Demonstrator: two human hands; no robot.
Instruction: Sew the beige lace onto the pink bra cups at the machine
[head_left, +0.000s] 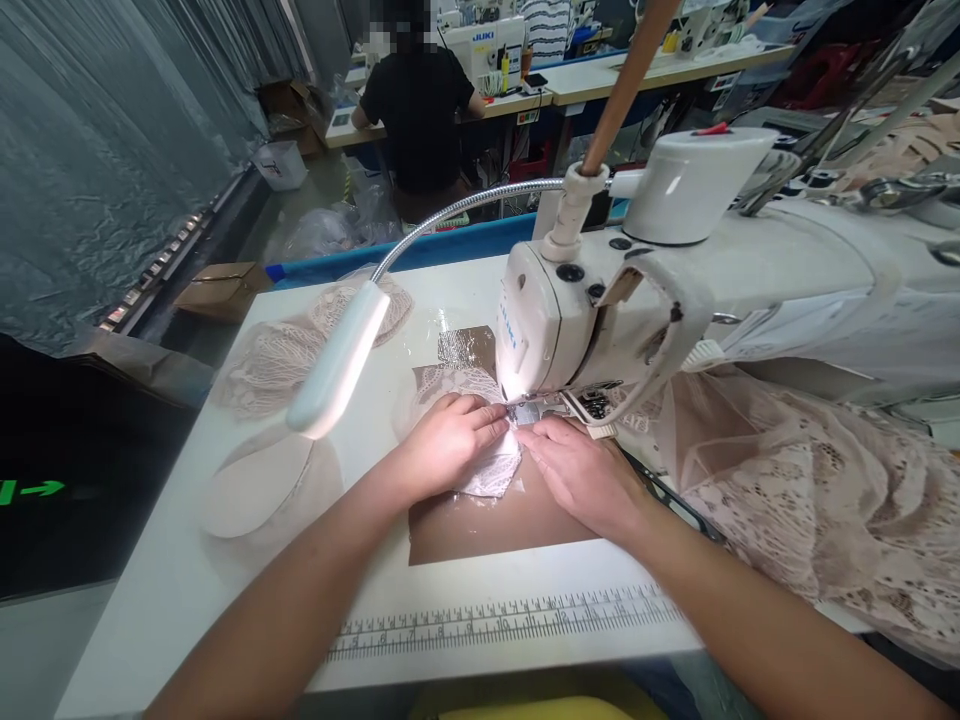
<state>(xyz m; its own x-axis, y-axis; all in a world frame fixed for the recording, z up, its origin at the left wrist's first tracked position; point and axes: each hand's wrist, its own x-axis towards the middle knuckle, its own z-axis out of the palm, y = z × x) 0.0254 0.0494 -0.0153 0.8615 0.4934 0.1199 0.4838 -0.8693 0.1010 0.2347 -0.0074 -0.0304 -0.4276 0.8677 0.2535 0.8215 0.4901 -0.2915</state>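
Observation:
A pale lace piece (489, 472) lies under the needle area of a white sewing machine (536, 310), on a brown sheet (480, 535) fixed to the table. From the left, my left hand (454, 440) presses on the lace, its fingers bent together close to the presser foot. My right hand (581, 475) grips the lace's right edge beside the foot, fingertips drawn together. Both hands nearly meet at the stitching point. The needle and the cloth under my fingers are mostly hidden.
A lamp (341, 360) on a bent metal neck hangs over the table's left side. Lace cups (274, 365) and a smooth beige cup (259, 485) lie there. Beige lace fabric (810, 490) is heaped at right. A ruler strip (510, 625) runs along the front. A person (416, 110) sits beyond.

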